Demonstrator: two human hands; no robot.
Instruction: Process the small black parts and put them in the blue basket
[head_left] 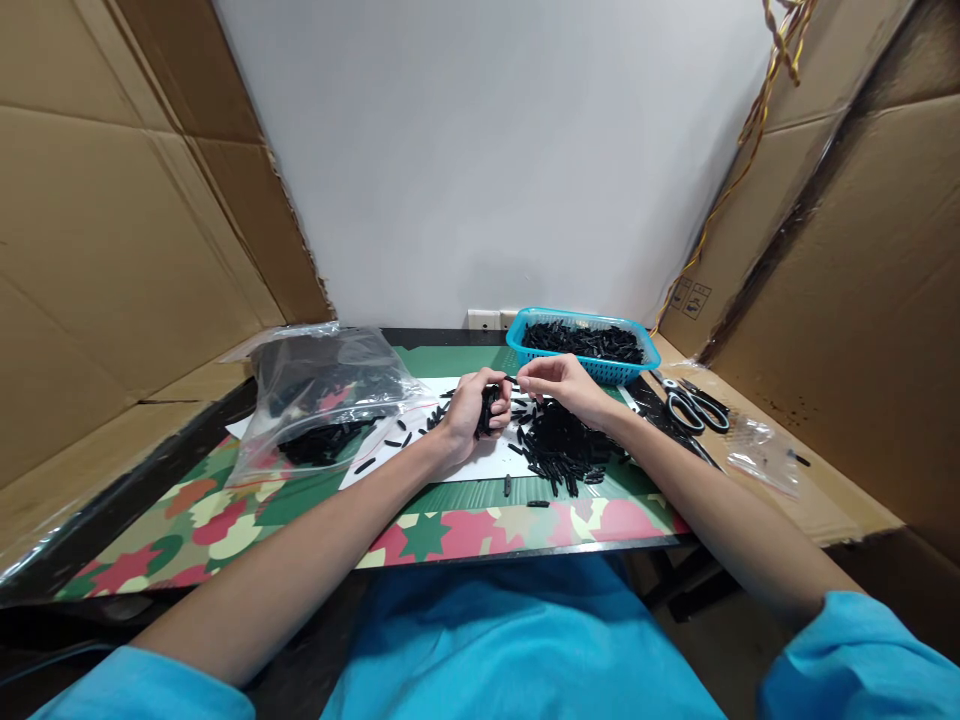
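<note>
My left hand (pixel 474 412) is curled around a bunch of small, slim black pieces (pixel 488 410), their exact kind too small to make out. Thumb and forefinger of my right hand (pixel 564 386) pinch one end of a single black piece (pixel 511 379), whose other end meets the left fingertips. Below and beside the right hand, a heap of the same pieces (pixel 564 446) spreads over a white sheet (pixel 469 466). Several more lie scattered left of my left hand, and a couple rest near the table's front edge.
A blue plastic basket (pixel 651 358) full of black pieces stands at the back. On the left lies a clear zip bag (pixel 330 375) with more inside. Scissors (pixel 696 408) and a small clear bag (pixel 765 455) are at the right. Cardboard walls (pixel 862 230) flank the table.
</note>
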